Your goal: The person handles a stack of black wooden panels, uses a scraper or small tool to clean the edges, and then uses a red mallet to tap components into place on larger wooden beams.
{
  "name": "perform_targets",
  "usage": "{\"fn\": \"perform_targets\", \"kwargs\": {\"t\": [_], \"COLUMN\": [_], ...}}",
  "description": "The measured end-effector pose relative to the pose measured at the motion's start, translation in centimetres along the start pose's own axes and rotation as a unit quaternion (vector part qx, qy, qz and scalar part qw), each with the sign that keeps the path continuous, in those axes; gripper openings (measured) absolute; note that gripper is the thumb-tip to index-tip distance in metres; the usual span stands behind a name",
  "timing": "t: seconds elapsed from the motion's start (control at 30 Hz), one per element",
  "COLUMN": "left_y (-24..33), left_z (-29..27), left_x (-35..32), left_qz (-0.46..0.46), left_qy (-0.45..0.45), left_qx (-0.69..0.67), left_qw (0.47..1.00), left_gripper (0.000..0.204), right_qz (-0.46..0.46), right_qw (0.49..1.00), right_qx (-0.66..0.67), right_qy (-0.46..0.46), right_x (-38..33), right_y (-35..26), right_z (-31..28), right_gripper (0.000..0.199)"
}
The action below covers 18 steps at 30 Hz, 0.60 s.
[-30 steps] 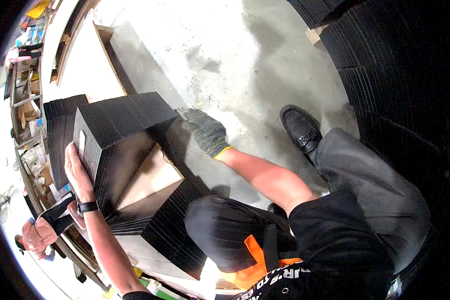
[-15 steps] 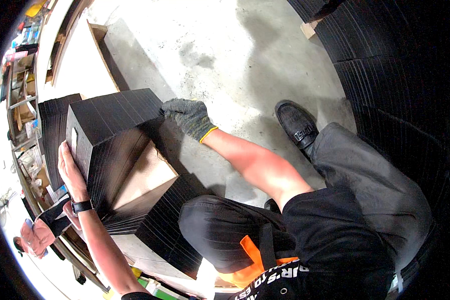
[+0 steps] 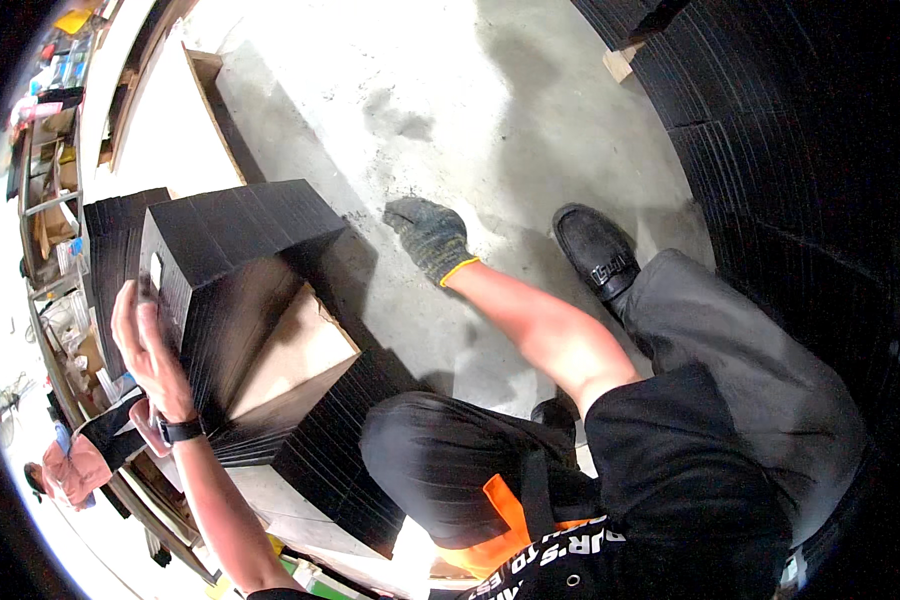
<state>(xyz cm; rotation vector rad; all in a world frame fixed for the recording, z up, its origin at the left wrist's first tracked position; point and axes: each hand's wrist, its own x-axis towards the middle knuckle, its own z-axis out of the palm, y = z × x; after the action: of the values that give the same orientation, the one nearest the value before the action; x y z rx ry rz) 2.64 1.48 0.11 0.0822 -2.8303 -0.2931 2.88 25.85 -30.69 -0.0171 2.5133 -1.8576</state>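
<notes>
My bare left hand (image 3: 145, 335) lies flat, fingers spread, against the end of the tall black stack (image 3: 230, 250), just below its small white label (image 3: 156, 270). My gloved right hand (image 3: 428, 235) hangs over the concrete floor (image 3: 450, 110), fingers loosely curled (holding nothing). A brown cardboard sheet (image 3: 290, 350) lies beside the stack.

Black sheet stack (image 3: 235, 230): matt, ribbed edges, thin layered sheets. Cardboard sheet (image 3: 290, 350): brown, dull, smooth. Glove (image 3: 428, 235) on right hand: knitted cloth, grey, rough, yellow cuff. Floor (image 3: 420, 90): bare concrete, rough, stained. Shoe (image 3: 595, 250): black leather, glossy. Wristwatch (image 3: 180, 430): black strap, matt.
</notes>
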Motion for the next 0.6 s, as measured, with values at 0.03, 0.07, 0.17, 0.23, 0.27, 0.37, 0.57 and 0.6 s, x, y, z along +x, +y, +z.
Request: {"fn": "perform_targets", "kwargs": {"t": [0.03, 0.07, 0.17, 0.23, 0.27, 0.37, 0.57, 0.6], "left_y": [0.6, 1.2, 2.2, 2.1, 2.2, 1.6, 6.0, 7.8], "left_z": [0.2, 0.1, 0.1, 0.4, 0.3, 0.2, -2.6, -2.7], "left_x": [-0.5, -0.6, -0.6, -0.4, -0.1, 0.7, -0.7, -1.7], "left_qz": [0.045, 0.077, 0.047, 0.036, 0.039, 0.01, -0.065, -0.065], "left_qy": [-0.022, -0.026, -0.019, -0.013, -0.015, -0.047, -0.047, -0.073], "left_qx": [0.028, 0.051, 0.011, -0.025, -0.031, -0.13, -0.187, -0.174], "left_qw": [0.998, 0.995, 0.999, 0.999, 0.999, 0.99, 0.979, 0.98], "left_gripper": [0.039, 0.036, 0.028, 0.023, 0.022, 0.012, 0.011, 0.013], "right_qz": [-0.012, -0.028, -0.042, -0.076, -0.061, -0.043, -0.227, -0.318], "right_qw": [1.0, 0.999, 0.998, 0.995, 0.997, 0.998, 0.957, 0.935], "right_qx": [-0.025, -0.041, -0.051, -0.054, -0.042, 0.022, -0.02, -0.007], "right_qy": [0.008, 0.017, 0.008, 0.027, 0.031, 0.05, 0.181, 0.154], "right_x": [-0.4, -0.5, -0.7, -0.7, -0.6, -0.2, 0.4, 0.6], "right_y": [0.4, 0.3, -0.5, -0.9, -1.5, -3.9, -14.5, -15.4], "right_z": [0.0, 0.1, -0.7, -0.8, -0.8, -1.0, -5.3, -6.3], "right_gripper": [0.025, 0.025, 0.022, 0.022, 0.021, 0.021, 0.032, 0.042]}}
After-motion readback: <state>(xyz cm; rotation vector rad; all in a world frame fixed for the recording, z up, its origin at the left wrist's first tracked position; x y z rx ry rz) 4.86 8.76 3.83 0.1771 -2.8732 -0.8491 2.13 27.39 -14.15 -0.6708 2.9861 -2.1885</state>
